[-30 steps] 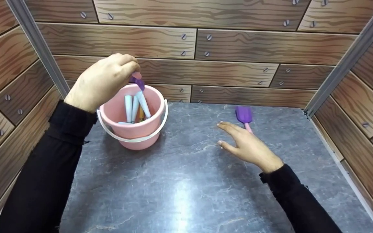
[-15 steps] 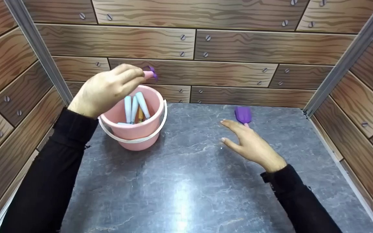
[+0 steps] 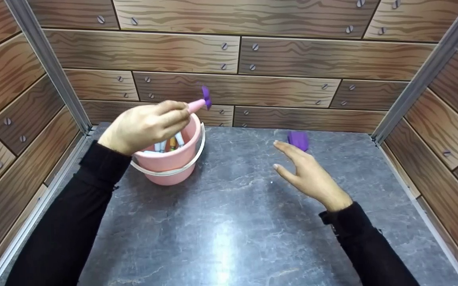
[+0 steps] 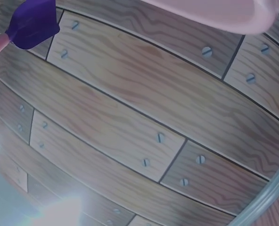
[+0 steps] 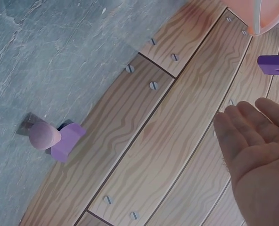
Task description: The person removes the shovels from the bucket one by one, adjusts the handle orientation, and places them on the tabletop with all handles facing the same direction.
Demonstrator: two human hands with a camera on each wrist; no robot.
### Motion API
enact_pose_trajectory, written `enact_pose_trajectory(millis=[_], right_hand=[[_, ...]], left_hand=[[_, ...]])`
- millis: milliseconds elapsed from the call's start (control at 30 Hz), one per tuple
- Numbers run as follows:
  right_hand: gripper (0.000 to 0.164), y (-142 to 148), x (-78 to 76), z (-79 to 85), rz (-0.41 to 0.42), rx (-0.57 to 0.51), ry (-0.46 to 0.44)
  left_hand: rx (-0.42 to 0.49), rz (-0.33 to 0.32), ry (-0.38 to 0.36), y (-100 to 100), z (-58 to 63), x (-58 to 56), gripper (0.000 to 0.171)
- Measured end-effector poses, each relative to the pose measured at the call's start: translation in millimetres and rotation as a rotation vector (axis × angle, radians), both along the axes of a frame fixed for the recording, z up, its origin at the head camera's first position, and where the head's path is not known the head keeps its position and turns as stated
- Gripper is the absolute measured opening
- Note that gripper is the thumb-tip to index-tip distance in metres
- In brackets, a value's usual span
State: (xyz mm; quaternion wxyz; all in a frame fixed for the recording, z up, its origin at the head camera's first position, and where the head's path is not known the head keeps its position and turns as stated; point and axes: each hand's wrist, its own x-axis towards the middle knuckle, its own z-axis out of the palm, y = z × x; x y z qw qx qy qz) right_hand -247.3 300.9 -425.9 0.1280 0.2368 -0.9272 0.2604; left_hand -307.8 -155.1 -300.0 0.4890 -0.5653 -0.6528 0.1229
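My left hand (image 3: 151, 125) pinches the pink handle of a small toy shovel (image 3: 196, 105), above the pink bucket's rim. Its purple blade (image 4: 33, 26) points away from the fingers, right and slightly up in the head view. The bucket (image 3: 167, 163) stands at the back left with its white handle hanging down in front. Several light-blue handles (image 3: 179, 139) and an orange one (image 3: 172, 143) show inside; my left hand hides part of the opening. Over the table at right, my right hand (image 3: 310, 174) hovers with fingers extended, near a second purple shovel (image 3: 298, 140), whose pink handle it covers.
A grey marbled tabletop (image 3: 221, 198) spreads below both hands. Wood-patterned panels (image 3: 284, 55) close off the back and both sides, with metal posts (image 3: 420, 79) at the corners.
My left hand has brought its shovel right and down from above the bucket, and the blade has swung from downward to rightward. My right hand has barely shifted.
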Motion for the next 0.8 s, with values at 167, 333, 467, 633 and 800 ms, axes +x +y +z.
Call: enact_pose_trajectory(millis=[167, 333, 467, 633, 800], right_hand=[[0.062, -1.9, 0.7, 0.3, 0.012, -0.040, 0.074], [0.061, -5.8, 1.7, -0.2, 0.026, -0.052, 0.126], [0.060, -8.9, 1.8, -1.1, 0.044, -0.053, 0.157], [0.059, -11.4, 2.1, -1.1, 0.061, -0.056, 0.178], [0.059, -13.1, 1.8, -1.7, 0.075, -0.056, 0.197]], left_hand=[[-0.024, -0.029, 0.062, 11.9, -9.1, -0.5, 0.025], [-0.042, -0.028, 0.153, 22.5, -19.6, 1.1, 0.024], [-0.032, -0.028, 0.138, 30.3, -29.8, 4.4, 0.025], [-0.077, -0.020, 0.136, 43.1, -40.7, 10.1, 0.020], [-0.074, -0.062, 0.134, 54.6, -52.4, 12.2, 0.021]])
